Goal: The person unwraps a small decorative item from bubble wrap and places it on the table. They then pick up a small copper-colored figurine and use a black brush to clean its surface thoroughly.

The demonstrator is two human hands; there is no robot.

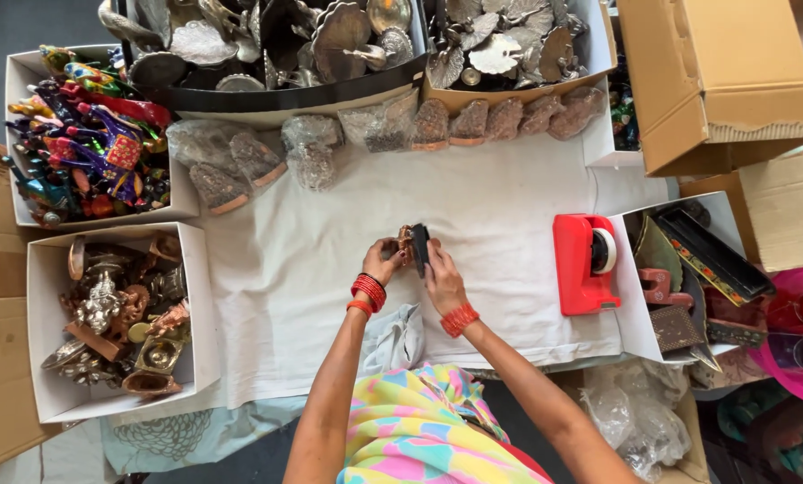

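Note:
Over the middle of the white cloth (294, 260), my left hand (384, 260) and my right hand (440, 276) together hold a small ornament (415, 245) with a brownish metal part on the left and a dark flat part on the right. The left fingers pinch the brown side, the right fingers grip the dark side. Red bangles circle both wrists. A red tape dispenser (584, 262) stands on the cloth just right of my right hand.
Wrapped ornaments (314, 152) line the cloth's far edge. A white box of brass figures (124, 314) sits at left, painted figures (88, 134) above it. Trays of silver pieces (267, 45) stand at the back, cardboard boxes (715, 72) at right, crumpled plastic bags (634, 412) lower right.

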